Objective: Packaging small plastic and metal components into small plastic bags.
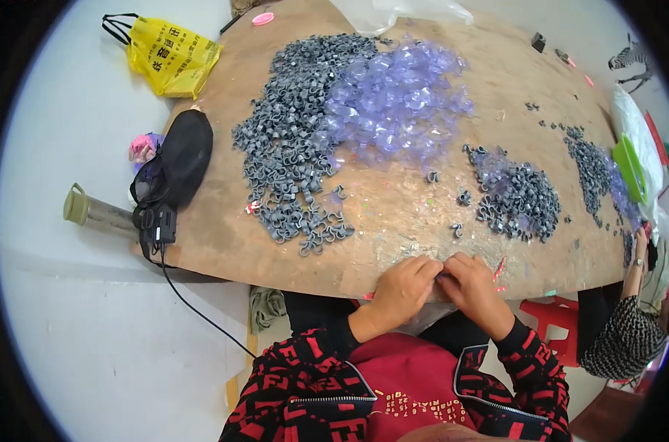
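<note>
Left hand (399, 289) and right hand (473, 283) meet at table edge (290, 276), 6 o'clock; fingers pinched together on small part, barely visible. Grey clip pile (294, 140) at 11 o'clock, well apart. Risk: part slips over edge into lap.
</note>
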Demonstrator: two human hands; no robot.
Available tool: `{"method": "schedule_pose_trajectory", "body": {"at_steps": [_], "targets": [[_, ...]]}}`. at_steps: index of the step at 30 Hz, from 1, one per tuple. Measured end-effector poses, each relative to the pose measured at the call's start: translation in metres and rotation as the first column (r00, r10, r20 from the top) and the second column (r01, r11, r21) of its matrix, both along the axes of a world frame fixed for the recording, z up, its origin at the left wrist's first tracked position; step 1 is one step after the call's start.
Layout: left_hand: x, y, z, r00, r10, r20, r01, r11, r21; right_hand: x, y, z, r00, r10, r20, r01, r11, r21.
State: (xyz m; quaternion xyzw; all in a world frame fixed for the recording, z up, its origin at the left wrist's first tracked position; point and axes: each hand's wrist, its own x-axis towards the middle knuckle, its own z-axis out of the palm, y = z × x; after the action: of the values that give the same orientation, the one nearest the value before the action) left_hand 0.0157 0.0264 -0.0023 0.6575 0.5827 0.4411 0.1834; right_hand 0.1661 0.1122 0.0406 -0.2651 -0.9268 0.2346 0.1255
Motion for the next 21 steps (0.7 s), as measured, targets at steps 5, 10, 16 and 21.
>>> {"method": "schedule_pose_trajectory", "body": {"at_steps": [5,10,16,21], "targets": [[0.000,0.003,-0.009,1.000,0.015,0.004,-0.015,0.996,0.085,0.003,-0.005,-0.020,0.989,-0.076,-0.126,0.080,0.997,0.023],[-0.012,-0.016,0.006,0.999,0.002,0.042,-0.004,0.998,0.059,0.004,0.007,-0.001,0.985,-0.037,-0.167,-0.023,0.940,-0.341],[0.011,-0.057,-0.003,0.976,-0.210,-0.057,0.209,0.977,-0.031,0.007,0.042,-0.023,0.924,-0.264,-0.276,0.244,0.964,-0.105],[0.017,-0.064,-0.009,0.961,-0.263,-0.089,0.252,0.961,-0.117,-0.004,0.046,-0.039,0.920,-0.237,-0.311,0.290,0.947,0.138]]}}
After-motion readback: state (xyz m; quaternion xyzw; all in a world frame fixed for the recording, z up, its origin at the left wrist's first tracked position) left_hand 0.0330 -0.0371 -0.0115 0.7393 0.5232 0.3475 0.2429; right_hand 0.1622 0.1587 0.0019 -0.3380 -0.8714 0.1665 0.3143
